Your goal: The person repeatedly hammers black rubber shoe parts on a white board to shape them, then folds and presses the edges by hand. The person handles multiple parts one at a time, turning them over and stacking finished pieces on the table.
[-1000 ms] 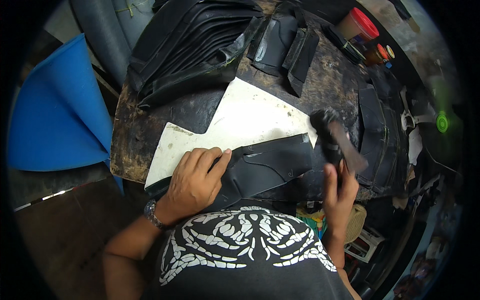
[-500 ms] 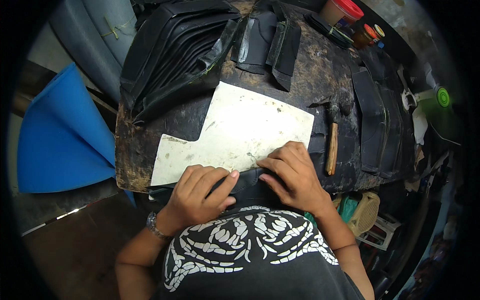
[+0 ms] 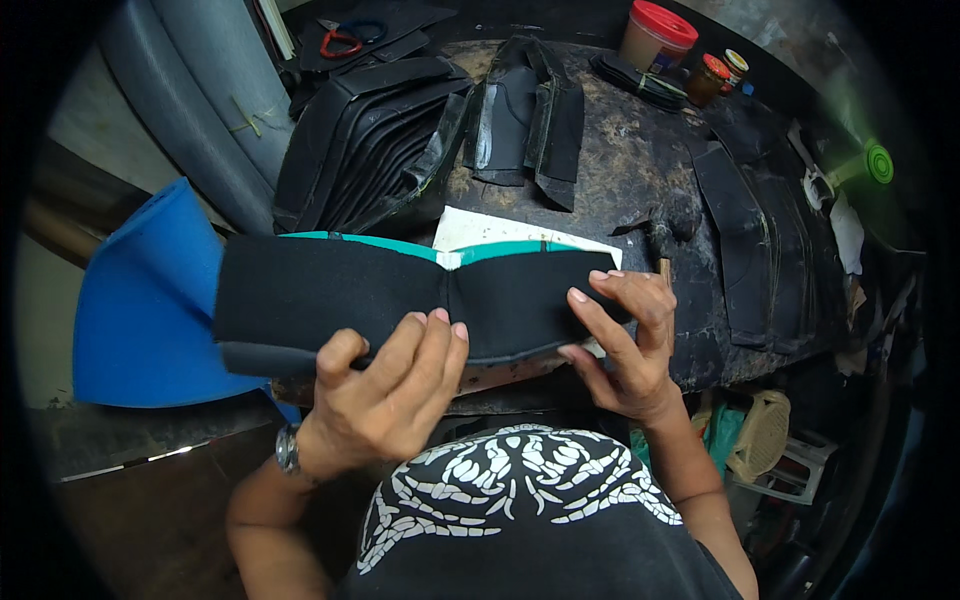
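both hands grasp a long black padded piece lifted above worktable: left hand near middle, right hand at right end.

The black padded strip, formerly flat on the worktop, is now raised above it, gripped by left hand and right hand.
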`<action>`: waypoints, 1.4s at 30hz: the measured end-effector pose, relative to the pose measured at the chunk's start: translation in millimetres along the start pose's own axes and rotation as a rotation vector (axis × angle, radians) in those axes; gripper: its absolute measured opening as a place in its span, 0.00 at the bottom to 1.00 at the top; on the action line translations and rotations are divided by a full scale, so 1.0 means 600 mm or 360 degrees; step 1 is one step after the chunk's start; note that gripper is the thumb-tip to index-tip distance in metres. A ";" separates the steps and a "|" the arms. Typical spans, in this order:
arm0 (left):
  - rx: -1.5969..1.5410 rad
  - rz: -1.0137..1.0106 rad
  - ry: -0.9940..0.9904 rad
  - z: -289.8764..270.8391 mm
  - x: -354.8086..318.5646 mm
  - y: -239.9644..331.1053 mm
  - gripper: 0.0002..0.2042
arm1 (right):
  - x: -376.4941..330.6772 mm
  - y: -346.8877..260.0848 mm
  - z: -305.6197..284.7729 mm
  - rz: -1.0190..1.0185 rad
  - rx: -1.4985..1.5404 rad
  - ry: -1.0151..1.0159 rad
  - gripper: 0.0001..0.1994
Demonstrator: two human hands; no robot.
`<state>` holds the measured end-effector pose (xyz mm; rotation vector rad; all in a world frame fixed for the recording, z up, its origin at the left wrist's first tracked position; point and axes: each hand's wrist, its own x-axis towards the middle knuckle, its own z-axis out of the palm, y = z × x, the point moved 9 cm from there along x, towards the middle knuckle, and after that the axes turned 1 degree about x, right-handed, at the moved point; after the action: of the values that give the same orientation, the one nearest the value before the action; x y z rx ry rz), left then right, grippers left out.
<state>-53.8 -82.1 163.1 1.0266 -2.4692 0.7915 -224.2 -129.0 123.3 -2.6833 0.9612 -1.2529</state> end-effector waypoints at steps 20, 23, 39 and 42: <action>-0.0175 -0.0138 0.0115 0.060 -0.054 -0.006 0.15 | -0.134 0.142 0.008 0.1411 0.1344 0.0559 0.16; -0.0399 -0.0229 0.0031 0.065 -0.042 -0.014 0.15 | -0.113 0.136 -0.021 0.1276 0.1002 0.0499 0.13; -0.1527 -0.0804 -0.0783 0.251 -0.017 -0.013 0.20 | -0.036 0.083 0.160 0.0567 0.0470 -0.0460 0.16; -0.1190 -0.0800 -0.0493 0.242 -0.009 0.004 0.17 | -0.039 0.078 0.160 0.0460 0.0336 -0.0399 0.16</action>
<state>-67.3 -166.8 46.2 1.4117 -2.2454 -0.4469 -192.5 -175.5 29.3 -2.3635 1.0650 -0.8835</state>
